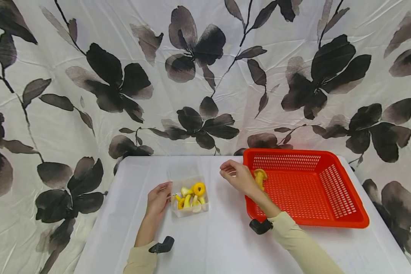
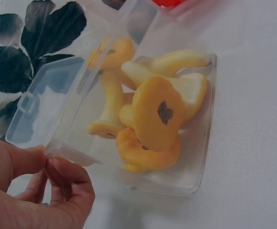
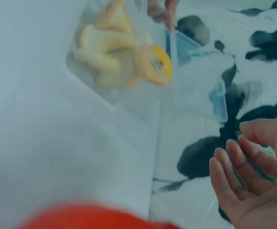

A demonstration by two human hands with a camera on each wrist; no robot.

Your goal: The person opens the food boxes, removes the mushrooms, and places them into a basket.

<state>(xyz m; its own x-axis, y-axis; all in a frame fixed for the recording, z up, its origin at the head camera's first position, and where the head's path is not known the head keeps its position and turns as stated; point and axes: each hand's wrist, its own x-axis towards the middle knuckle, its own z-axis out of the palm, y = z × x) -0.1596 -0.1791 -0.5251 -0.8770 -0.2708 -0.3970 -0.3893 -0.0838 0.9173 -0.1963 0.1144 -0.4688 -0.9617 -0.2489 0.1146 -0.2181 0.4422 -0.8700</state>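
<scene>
A clear plastic box [image 1: 190,214] on the white table holds several yellow mushrooms [image 2: 157,114], some with ring-like caps, lying at mixed angles. At its left side, my left hand [image 1: 158,199] pinches the rim between thumb and fingers [image 2: 76,174]. The box's clear lid [image 2: 45,102] hangs open on the far side. My right hand [image 1: 238,177] hovers between the box and the red basket [image 1: 349,222], its wrist over the basket's left edge. Its fingers [image 3: 243,167] are loosely bent, with nothing between them. One yellow mushroom [image 1: 260,178] lies in the basket, partly behind my right forearm.
The red basket has perforated walls and takes up the table's right side. A white cloth [image 1: 222,243] covers the table. Behind it hangs a pale curtain with dark flowers [image 1: 195,53]. Black wrist cameras [image 1: 161,245] sit at both cuffs.
</scene>
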